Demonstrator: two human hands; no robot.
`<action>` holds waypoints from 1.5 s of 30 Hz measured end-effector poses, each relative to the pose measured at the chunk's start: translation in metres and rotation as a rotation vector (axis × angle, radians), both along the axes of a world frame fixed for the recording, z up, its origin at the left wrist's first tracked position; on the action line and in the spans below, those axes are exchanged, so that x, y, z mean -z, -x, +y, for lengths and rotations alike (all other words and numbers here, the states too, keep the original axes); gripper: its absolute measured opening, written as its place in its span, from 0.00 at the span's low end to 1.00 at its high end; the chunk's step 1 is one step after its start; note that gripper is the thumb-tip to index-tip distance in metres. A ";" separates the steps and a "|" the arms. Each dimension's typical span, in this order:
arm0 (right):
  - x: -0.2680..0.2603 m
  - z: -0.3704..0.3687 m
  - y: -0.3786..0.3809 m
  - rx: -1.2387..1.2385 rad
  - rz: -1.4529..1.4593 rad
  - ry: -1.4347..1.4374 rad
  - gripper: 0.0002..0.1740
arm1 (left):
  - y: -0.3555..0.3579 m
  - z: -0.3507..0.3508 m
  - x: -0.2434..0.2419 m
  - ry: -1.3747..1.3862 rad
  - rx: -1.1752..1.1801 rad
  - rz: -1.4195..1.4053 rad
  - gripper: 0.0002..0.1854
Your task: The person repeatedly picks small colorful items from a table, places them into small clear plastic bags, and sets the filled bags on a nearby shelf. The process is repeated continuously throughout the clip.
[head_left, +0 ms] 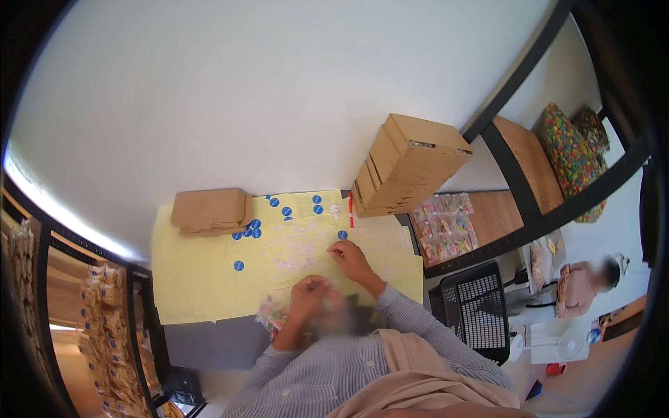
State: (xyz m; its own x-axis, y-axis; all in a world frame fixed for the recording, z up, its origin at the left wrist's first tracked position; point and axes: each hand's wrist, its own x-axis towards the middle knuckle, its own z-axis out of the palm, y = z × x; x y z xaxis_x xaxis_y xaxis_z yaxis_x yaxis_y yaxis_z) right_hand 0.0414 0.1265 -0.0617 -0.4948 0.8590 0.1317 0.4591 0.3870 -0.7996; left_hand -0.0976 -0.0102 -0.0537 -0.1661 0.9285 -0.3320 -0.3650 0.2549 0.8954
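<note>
My left hand point(308, 297) is curled near the front of a table covered in yellow paper point(198, 292). Its fingers are bent together beside a blurred patch, and I cannot tell whether they hold something. A clear bag of colourful small pieces point(272, 315) lies by my left forearm, partly hidden. My right hand point(351, 258) is above the paper, thumb and fingertips close together; whether anything small is between them cannot be made out. Beyond my hands, small pale pieces point(300, 245) are spread over the paper. A blue round sticker point(342, 235) lies just past my right hand.
Flat cardboard pieces point(209, 209) are stacked at the back left, near several blue stickers point(253, 228). Cardboard boxes point(407, 167) rise at the back right beside a red strip point(350, 210). Colourful packets point(447, 224), a black plastic crate point(473, 313) and a seated person point(580, 287) are rightward.
</note>
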 end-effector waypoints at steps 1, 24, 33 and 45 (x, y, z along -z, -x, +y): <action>0.005 0.004 0.010 0.019 -0.029 -0.017 0.06 | 0.003 -0.001 0.000 -0.029 -0.056 0.006 0.06; -0.002 0.025 0.016 -0.090 0.004 0.244 0.07 | 0.027 0.012 -0.009 -0.003 -0.120 -0.046 0.07; -0.086 -0.017 -0.019 -0.215 -0.059 0.049 0.05 | 0.021 0.012 -0.030 -0.003 0.006 0.113 0.12; -0.128 -0.056 -0.053 -0.439 -0.310 -0.367 0.03 | -0.004 0.005 -0.057 -0.029 0.307 0.206 0.13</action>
